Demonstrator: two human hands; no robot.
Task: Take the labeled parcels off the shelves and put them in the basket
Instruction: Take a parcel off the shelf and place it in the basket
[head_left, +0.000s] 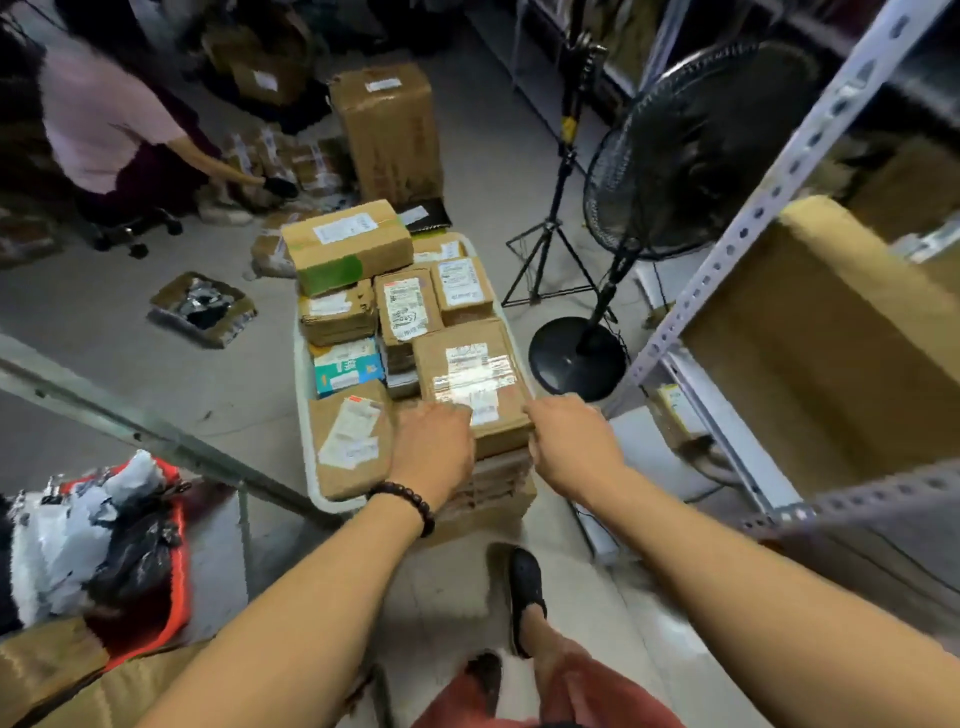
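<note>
Labeled parcel (470, 374) lies on the full basket (310, 467), just ahead of both hands. Left hand (434, 449) and right hand (571, 441) grip its near edge, 1 per corner. Judged stiff cardboard, fairly light. The glossy tape looks slippery, so bare edges are the better hold.

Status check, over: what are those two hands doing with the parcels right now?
Both busy: left hand, right hand gripping taped parcel. Parcel atop near stack in heaped basket. fan base close beside it.

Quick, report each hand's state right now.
Left hand: fingers curled over the near left edge of the taped parcel, holding it.
Right hand: gripping the same parcel's near right corner.
</note>
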